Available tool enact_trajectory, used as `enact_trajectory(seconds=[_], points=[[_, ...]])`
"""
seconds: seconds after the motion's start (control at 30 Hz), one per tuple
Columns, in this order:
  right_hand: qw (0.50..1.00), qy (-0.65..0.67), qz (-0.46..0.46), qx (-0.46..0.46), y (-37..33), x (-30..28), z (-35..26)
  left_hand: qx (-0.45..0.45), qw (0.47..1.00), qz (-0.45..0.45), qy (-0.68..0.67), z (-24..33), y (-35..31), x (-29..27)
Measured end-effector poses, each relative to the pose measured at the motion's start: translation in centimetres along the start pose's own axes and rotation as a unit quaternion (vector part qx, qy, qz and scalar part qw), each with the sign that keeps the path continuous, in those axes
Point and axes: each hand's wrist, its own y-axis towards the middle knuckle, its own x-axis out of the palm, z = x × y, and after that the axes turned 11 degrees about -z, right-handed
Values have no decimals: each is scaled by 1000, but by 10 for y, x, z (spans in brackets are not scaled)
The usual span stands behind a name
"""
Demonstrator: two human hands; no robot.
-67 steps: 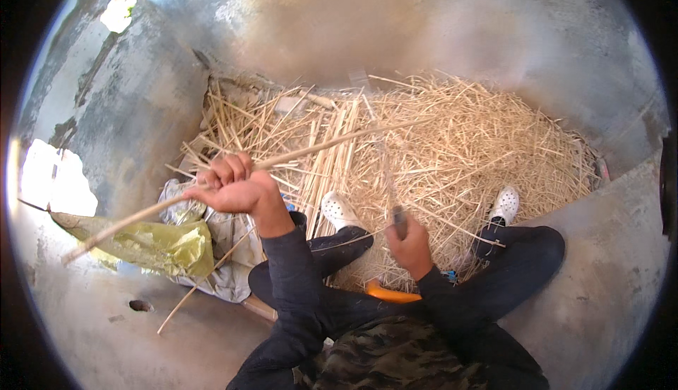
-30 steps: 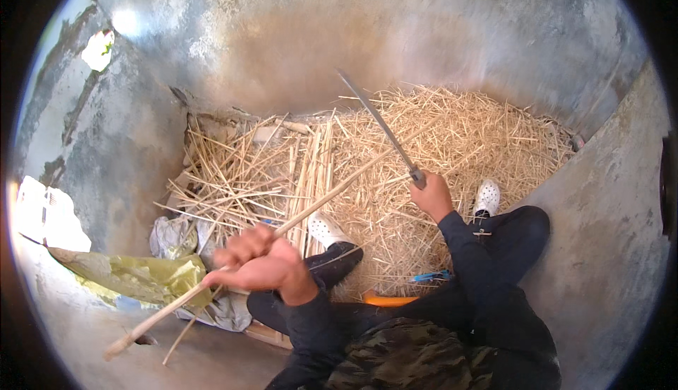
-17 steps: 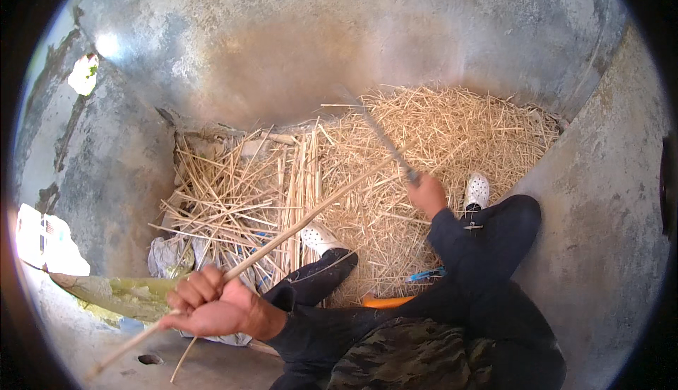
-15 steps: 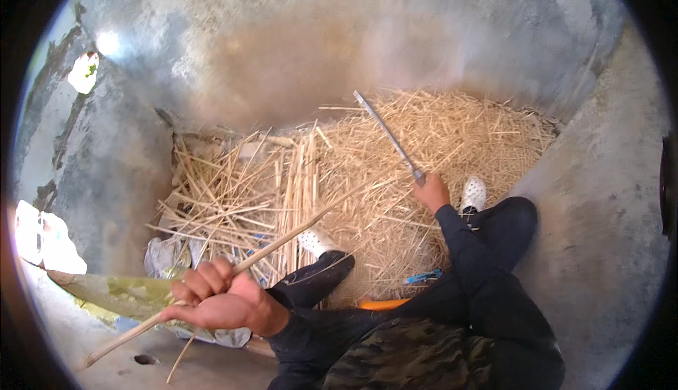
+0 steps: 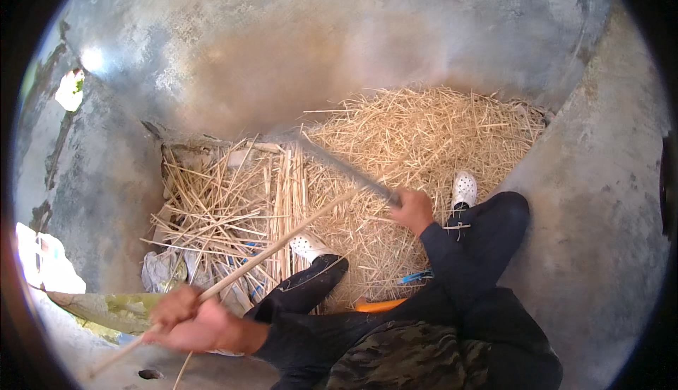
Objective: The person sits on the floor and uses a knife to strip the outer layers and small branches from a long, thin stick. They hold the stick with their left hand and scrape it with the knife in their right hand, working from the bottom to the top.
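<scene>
My left hand (image 5: 201, 325), at the lower left, is closed around a long pale wooden stick (image 5: 279, 244). The stick slants up to the right, and its thin far end comes close to the blade. A long, narrow, straight metal knife (image 5: 342, 167) is in my right hand (image 5: 414, 210), fingers wrapped round the handle. Its blade points up and left over the straw-coloured shavings (image 5: 424, 121) and is smeared by motion. The blade lies just above the stick's far part; I cannot tell whether they touch.
Loose sticks (image 5: 212, 210) lie in a heap at the left, beside a white clog (image 5: 309, 246) on my foot. Another white clog (image 5: 464, 188) stands at the right. Orange (image 5: 381, 305) and blue (image 5: 415, 276) objects lie near my legs. Concrete walls (image 5: 282, 44) surround the heap.
The knife has swung down and left, toward the stick, with my right hand moving left. My left hand has shifted slightly left and down, still holding the stick.
</scene>
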Motion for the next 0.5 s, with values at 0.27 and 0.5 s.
enact_trajectory(seconds=[0.27,0.5], points=[[902,308,139,269,20,23,114,65,992,-102,-25,15,29,-12],[964,264,13,-10,-38,-38,-81,37,996,39,-72,-15,15,-17]])
